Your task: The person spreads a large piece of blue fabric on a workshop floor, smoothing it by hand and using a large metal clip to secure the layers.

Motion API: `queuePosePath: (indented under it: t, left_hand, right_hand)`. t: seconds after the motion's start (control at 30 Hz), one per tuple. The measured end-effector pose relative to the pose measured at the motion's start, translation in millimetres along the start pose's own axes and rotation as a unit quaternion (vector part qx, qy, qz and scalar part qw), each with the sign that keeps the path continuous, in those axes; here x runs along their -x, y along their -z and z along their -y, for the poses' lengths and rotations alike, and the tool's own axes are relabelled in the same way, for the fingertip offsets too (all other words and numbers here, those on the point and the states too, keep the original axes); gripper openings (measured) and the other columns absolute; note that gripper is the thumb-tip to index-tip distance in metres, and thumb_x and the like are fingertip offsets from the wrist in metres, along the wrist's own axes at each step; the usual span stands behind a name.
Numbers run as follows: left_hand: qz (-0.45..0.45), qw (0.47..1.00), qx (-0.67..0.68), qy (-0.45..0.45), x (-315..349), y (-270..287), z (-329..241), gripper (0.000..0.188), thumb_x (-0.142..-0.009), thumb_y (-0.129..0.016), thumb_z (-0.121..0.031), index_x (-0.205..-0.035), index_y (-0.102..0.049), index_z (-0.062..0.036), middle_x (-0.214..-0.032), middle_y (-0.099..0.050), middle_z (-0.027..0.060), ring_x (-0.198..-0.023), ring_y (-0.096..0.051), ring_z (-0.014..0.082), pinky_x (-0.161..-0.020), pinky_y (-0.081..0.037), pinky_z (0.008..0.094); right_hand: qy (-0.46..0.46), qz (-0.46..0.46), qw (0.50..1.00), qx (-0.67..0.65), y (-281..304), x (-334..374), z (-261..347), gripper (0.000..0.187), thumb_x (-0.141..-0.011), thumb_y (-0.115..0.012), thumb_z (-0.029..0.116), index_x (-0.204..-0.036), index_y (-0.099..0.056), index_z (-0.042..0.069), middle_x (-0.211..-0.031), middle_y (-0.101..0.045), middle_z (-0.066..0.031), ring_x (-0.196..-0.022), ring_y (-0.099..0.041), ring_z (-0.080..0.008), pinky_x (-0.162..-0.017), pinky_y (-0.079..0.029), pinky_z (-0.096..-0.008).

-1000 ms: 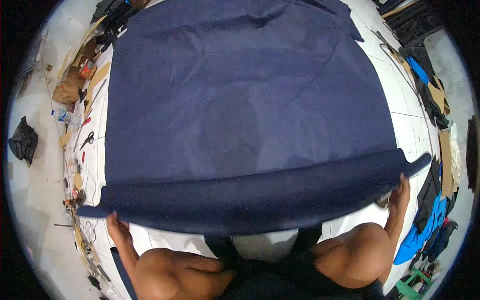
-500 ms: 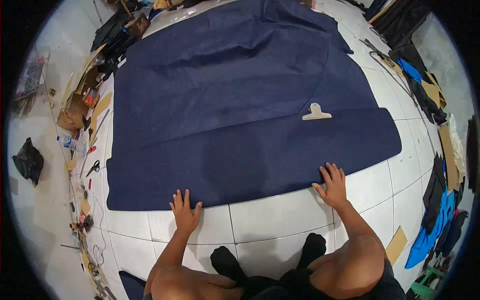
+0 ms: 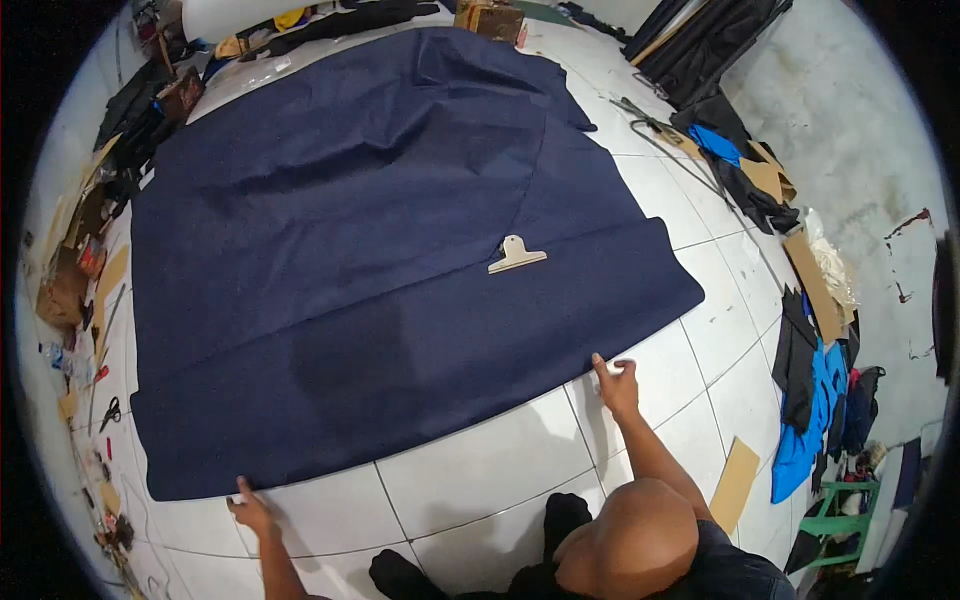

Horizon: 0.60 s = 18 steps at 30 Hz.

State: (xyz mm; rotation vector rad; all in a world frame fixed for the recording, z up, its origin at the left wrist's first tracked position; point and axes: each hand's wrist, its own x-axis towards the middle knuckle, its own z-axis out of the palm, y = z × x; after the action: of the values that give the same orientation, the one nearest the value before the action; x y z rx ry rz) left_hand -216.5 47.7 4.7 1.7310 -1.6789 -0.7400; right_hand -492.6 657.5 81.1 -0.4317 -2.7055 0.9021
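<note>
A large dark navy fabric sheet lies spread on the floor, with a folded-over band along its near side. A wide metal clip sits on that band's far edge, right of the middle. At the near left edge is my left hand, one digit stretched onto the fabric's rim and the other fingers bent back off it. My right hand is at the near right edge, likewise touching the rim with one digit, its other fingers bent and apart from the cloth. Neither hand visibly lifts the fabric.
White floor tiles show in front. Black scissors and clutter line the left wall. On the right lie blue cloth, a cardboard strip and a green stool. A cardboard box stands behind the fabric.
My view has turned, so the scene sits further left and tilted. Both hands have drawn back from lying flat on the fabric with spread fingers to touching its edge. The clip stays put on the fabric.
</note>
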Motion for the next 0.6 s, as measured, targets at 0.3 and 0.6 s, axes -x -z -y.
queuePosePath:
  t: [0.3,0.6]
  left_hand:
    - [0.294,0.844,0.381,0.239,-27.4,20.8,39.7,0.030,-0.090,-0.054,-0.029,-0.105,-0.056,-0.0031,-0.105,-0.060,0.0089,-0.090,-0.059,0.0191,-0.074,-0.052,0.0324]
    - [0.069,0.850,0.460,0.248,-23.9,69.9,60.3,0.054,-0.085,-0.060,-0.024,-0.125,-0.043,0.0092,-0.121,-0.053,0.0201,-0.110,-0.053,0.0318,-0.095,-0.044,0.0454]
  right_hand:
    - [-0.354,0.104,0.856,-0.363,-41.1,-64.5,-91.2,0.037,-0.085,-0.059,0.031,-0.110,-0.059,0.003,-0.118,-0.055,-0.0123,-0.101,-0.053,-0.0283,-0.082,-0.048,-0.0420]
    - [-0.419,0.101,0.837,-0.336,-34.6,-107.9,-255.0,0.046,-0.082,-0.065,0.036,-0.108,-0.060,-0.002,-0.107,-0.063,-0.0164,-0.083,-0.060,-0.0319,-0.068,-0.049,-0.0453]
